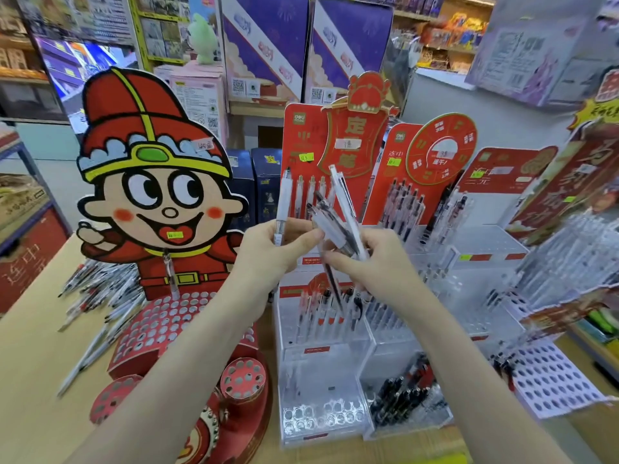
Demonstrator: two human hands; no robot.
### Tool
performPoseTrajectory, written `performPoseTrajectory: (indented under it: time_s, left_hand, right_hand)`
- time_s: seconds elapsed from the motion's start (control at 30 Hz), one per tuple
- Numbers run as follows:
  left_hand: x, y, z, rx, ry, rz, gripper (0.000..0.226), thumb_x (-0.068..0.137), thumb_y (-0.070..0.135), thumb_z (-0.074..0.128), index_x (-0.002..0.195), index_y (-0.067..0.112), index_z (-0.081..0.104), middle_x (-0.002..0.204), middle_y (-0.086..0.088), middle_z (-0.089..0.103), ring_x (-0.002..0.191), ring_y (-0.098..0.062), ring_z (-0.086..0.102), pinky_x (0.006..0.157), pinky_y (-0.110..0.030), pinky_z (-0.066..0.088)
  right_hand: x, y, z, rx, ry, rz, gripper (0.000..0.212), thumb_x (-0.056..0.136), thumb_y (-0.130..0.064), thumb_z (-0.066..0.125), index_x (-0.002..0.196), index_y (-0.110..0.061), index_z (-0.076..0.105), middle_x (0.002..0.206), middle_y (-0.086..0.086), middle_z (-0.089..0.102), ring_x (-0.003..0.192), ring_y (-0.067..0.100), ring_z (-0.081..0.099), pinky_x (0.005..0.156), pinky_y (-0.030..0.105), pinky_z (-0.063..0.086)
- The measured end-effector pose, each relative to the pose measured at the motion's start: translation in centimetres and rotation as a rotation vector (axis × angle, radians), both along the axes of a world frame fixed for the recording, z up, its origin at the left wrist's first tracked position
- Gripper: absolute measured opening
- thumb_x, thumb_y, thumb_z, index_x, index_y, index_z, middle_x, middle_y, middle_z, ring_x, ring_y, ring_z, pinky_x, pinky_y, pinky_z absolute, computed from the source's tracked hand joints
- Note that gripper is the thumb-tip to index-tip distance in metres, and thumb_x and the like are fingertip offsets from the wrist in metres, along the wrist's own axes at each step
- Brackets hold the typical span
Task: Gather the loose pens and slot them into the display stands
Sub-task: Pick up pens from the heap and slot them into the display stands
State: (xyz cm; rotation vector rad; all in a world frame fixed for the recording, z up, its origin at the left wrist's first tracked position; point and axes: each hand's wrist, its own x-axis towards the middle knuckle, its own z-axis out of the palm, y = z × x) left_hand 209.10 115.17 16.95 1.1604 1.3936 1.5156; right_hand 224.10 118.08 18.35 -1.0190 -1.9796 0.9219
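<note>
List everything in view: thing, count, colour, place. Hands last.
Cartoon stand: one, red with a character cutout and holed top, on the table at left.
Loose pens: a pile, too blurred to count, white and black, on the table left of the cartoon stand.
Clear acrylic stand: one, transparent, tiered, centre front, some pens slotted in its upper tier.
Black pens: a cluster, count unclear, lower right compartment of that stand.
Red backboards: several, behind the acrylic tiers.
White holed tray: one, at right.
Table: one, tan.
Left hand: holds one white pen upright.
Right hand: grips a bundle of pens, clear and white.
</note>
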Motion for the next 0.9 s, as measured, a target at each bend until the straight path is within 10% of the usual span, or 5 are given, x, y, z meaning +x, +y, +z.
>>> performPoseTrajectory:
  time_s: [0.37, 0.53, 0.9]
  left_hand:
    - [-3.7, 4.0, -3.9, -0.043, 0.476, 0.155, 0.012, 0.088, 0.02, 0.064, 0.096, 0.013, 0.068, 0.067, 0.011, 0.055, 0.054, -0.001, 0.045, 0.048, -0.005, 0.037]
    - [-3.8, 4.9, -5.5, -0.093, 0.538, 0.128, 0.018, 0.087, 0.023, 0.065, 0.103, 0.015, 0.069, 0.088, 0.001, 0.062, 0.062, -0.001, 0.049, 0.051, -0.008, 0.038]
    - [-3.9, 5.1, -6.3, -0.072, 0.442, 0.114, 0.02, 0.087, 0.023, 0.065, 0.106, 0.016, 0.069, 0.076, -0.003, 0.064, 0.065, -0.007, 0.053, 0.058, -0.013, 0.041]
  right_hand:
    - [0.1, 7.9, 0.4, 0.329, 0.029, -0.494, 0.019, 0.088, -0.019, 0.063, 0.084, 0.0, 0.064, 0.074, 0.018, 0.068, 0.068, 0.034, 0.063, 0.064, 0.041, 0.052]
    - [-0.7, 9.4, -0.7, 0.37, -0.071, -0.442, 0.008, 0.089, -0.016, 0.062, 0.086, -0.008, 0.064, 0.058, -0.004, 0.052, 0.051, 0.011, 0.046, 0.049, 0.014, 0.035]
    - [-2.9, 11.0, -2.2, 0.256, -0.196, -0.48, 0.02, 0.09, -0.017, 0.057, 0.073, -0.007, 0.05, 0.059, -0.001, 0.047, 0.046, 0.011, 0.039, 0.044, 0.024, 0.032]
